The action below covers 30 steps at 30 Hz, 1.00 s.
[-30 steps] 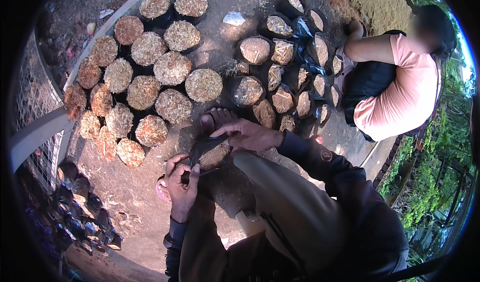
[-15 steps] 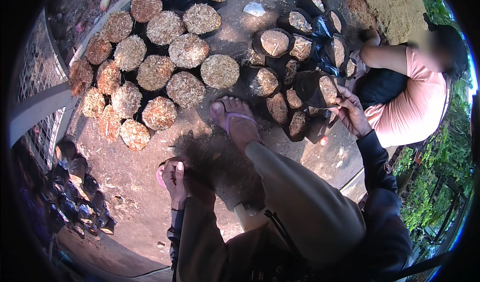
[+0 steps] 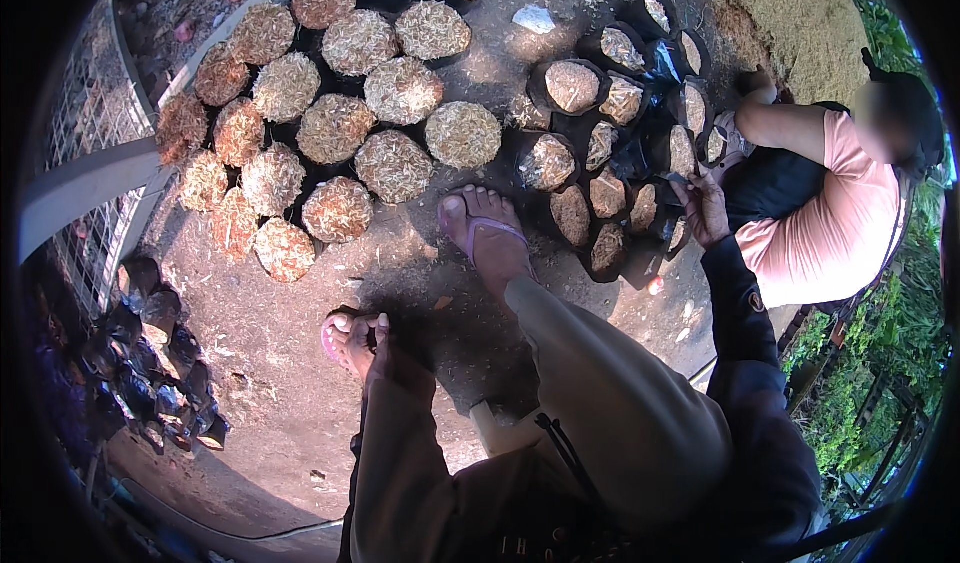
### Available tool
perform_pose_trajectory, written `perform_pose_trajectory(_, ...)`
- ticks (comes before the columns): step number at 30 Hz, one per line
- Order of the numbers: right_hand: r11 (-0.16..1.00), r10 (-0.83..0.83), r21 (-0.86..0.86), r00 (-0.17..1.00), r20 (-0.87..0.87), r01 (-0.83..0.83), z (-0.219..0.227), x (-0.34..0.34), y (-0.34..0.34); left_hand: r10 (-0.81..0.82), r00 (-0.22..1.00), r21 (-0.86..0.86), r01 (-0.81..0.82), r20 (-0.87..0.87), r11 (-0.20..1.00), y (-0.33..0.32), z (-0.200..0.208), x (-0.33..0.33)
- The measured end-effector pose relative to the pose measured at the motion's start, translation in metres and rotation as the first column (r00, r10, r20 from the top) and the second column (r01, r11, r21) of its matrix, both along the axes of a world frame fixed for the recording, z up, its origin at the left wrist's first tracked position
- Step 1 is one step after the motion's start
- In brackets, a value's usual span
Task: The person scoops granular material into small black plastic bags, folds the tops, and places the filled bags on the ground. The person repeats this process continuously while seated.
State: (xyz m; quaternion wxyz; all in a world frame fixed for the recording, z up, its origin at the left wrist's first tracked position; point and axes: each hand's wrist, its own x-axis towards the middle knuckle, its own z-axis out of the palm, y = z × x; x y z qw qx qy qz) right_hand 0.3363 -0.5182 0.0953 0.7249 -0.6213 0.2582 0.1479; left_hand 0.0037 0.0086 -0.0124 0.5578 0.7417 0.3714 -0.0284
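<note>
The right hand [image 3: 706, 208] reaches to the far right, its grip closed on the rim of a small black plastic bag filled with brown husk [image 3: 676, 225], at the right edge of a cluster of similar filled bags [image 3: 573, 87]. The left hand [image 3: 375, 348] rests near the sandalled left foot [image 3: 338, 335] on the dirt ground [image 3: 270, 383]; its grip is hidden, so I cannot tell its state.

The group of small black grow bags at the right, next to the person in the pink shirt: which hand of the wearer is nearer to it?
Right. The right hand reaches into the small black grow bags, touching one; the left hand rests low by the left foot, far away.
</note>
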Motion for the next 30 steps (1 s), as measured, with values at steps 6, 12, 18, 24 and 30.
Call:
perform_pose_trajectory(6, 0.998, -0.062, 0.011, 0.998, 0.002, 0.062, -0.008, -0.004, -0.015, 0.010, 1.000, 0.026, -0.009, -0.028, 1.000, 0.001, -0.004, -0.003)
perform_pose_trajectory(12, 0.998, -0.032, -0.056, 0.998, -0.047, 0.029, -0.020, -0.006, -0.025, 0.025, 0.994, 0.065, -0.018, -0.111, 0.998, -0.001, -0.005, 0.000)
perform_pose_trajectory(18, 0.980, -0.115, -0.171, 0.991, -0.072, 0.101, -0.028, -0.016, -0.042, 0.030, 0.988, 0.139, -0.008, -0.153, 0.990, -0.006, 0.002, 0.001)
perform_pose_trajectory(24, 0.918, 0.023, -0.396, 1.000, -0.013, -0.026, -0.031, -0.011, -0.067, -0.042, 0.975, 0.239, 0.095, -0.216, 0.966, -0.006, 0.006, 0.004)
perform_pose_trajectory(30, 0.559, 0.308, -0.824, 0.945, 0.107, -0.089, -0.044, 0.007, -0.128, -0.009, 0.992, 0.148, 0.028, -0.123, 0.989, 0.009, 0.024, 0.001)
